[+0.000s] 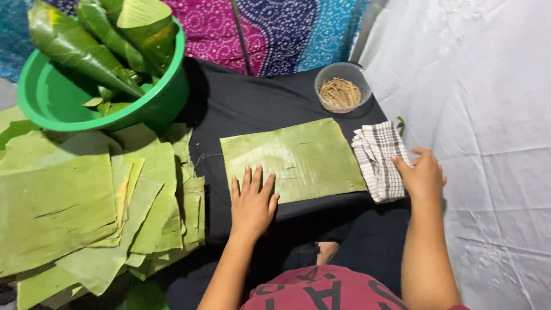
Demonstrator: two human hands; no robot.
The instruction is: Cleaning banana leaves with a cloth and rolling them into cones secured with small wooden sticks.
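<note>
Left hand (252, 201) lies flat, open, on the banana leaf sheet (293, 158); right hand (423, 175) clutches the checked cloth (379, 158); rolled cones (97, 46) fill the green basin (51, 100), stacked leaves (69, 206) unrolled at lower left.

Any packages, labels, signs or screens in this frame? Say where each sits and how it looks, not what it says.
No packages, signs or screens.
Lettering on the shirt: bottom edge, dark letters on dark red cloth.
Nearest to a package, the plastic tub: round, clear, unlabelled, behind the banana leaf, holding short tan sticks.
</note>
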